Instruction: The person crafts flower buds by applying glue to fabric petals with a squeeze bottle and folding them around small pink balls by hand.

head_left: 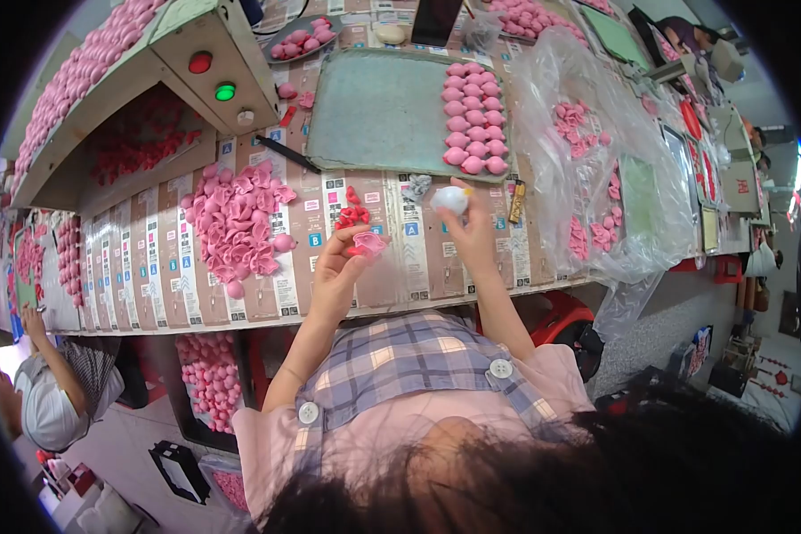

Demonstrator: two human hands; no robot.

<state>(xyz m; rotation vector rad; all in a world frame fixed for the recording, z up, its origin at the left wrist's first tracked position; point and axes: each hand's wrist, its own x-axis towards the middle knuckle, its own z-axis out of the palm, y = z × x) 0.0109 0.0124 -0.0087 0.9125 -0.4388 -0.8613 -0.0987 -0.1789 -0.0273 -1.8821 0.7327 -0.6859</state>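
My left hand (333, 269) pinches a small pink ruffled piece (368, 243) between its fingertips, above the near part of the table. In my right hand (473, 233) is a white rounded bottle-like thing (450, 199) with a yellow tip; its exact kind is unclear. Small red pieces (354, 215) lie just beyond my left fingers. To the left spreads a heap of pink cupped pieces (240, 222). Beyond my hands, a grey-green tray (374, 107) carries rows of pink rounded pieces (473, 120) along its right side.
A metal machine (231, 67) with red and green buttons stands at the left, red pieces under its hood. A crumpled grey wad (416, 186) and a yellow-black stick (517, 201) lie near my right hand. Clear plastic sheeting (543, 98) covers the right side. Another person (62, 392) sits far left.
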